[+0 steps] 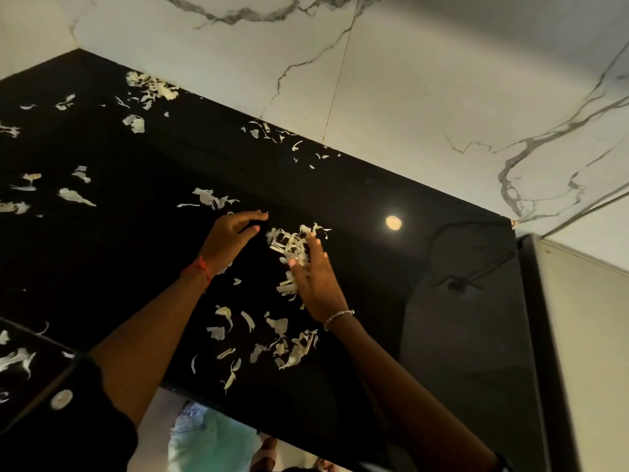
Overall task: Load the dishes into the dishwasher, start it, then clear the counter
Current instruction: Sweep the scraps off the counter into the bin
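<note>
Head view: a clump of pale, papery vegetable peelings (pixel 289 245) lies on the glossy black stone counter (pixel 136 267), just left of the round lamp reflection (pixel 393 222). The right hand (pixel 315 287) is the nearer one. Its fingers (pixel 315 248) are straight and spread, resting on the clump and gripping nothing. The left hand (pixel 231 236), further left of the reflection, is loosely cupped and empty, with a gap between it and the clump. The clump's long axis runs from the white marble wall (pixel 408 97) towards the person, along the right fingers, with no clear pointing end. I'd judge the hands need to close sideways across that axis.
</note>
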The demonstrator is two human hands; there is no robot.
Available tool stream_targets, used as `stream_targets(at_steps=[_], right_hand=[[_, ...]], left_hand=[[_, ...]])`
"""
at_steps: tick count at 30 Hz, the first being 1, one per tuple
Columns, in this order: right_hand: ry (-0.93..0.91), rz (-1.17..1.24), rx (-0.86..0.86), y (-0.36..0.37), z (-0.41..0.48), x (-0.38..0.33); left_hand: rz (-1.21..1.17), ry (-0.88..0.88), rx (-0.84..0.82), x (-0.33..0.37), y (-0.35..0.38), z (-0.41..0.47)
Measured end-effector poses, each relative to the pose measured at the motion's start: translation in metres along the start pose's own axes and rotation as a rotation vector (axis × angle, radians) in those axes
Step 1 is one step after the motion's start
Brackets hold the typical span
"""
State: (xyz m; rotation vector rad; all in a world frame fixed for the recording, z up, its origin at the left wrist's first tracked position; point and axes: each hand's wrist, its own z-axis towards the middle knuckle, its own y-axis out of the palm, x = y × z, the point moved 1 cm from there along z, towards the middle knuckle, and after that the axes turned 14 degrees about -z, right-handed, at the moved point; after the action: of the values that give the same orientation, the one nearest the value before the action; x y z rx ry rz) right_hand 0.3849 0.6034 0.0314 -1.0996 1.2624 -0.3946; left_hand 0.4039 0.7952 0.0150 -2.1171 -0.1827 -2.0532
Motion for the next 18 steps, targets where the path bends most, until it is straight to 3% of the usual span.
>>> stream_targets(at_steps=[2, 5, 9, 12, 15, 18], right_hand=[[0.085, 0.069, 0.083, -0.01, 0.017, 0.006], [0.198, -0.063, 0.058, -0.02, 0.044, 0.024], [0.043, -0.265, -0.032, -0.012, 0.053, 0.025], [-0.072, -0.042, -0.157, -0.002, 0.044, 0.014], [-0.064, 0.12, -0.061, -0.007, 0.046, 0.013], [0.012, -0.105, -0.043, -0.006, 0.055, 0.014]], left_hand=[[0.022, 0.024, 0.0, 0.0, 0.0, 0.0], [0.044, 0.048, -0.021, -0.001, 0.0, -0.001], [0.035, 0.042, -0.018, -0.002, -0.001, 0.0], [0.041, 0.044, -0.004, 0.0, 0.0, -0.001], [0.042, 0.042, 0.007, 0.002, 0.001, -0.001], [0.046, 0.046, 0.0, 0.002, 0.001, -0.001]])
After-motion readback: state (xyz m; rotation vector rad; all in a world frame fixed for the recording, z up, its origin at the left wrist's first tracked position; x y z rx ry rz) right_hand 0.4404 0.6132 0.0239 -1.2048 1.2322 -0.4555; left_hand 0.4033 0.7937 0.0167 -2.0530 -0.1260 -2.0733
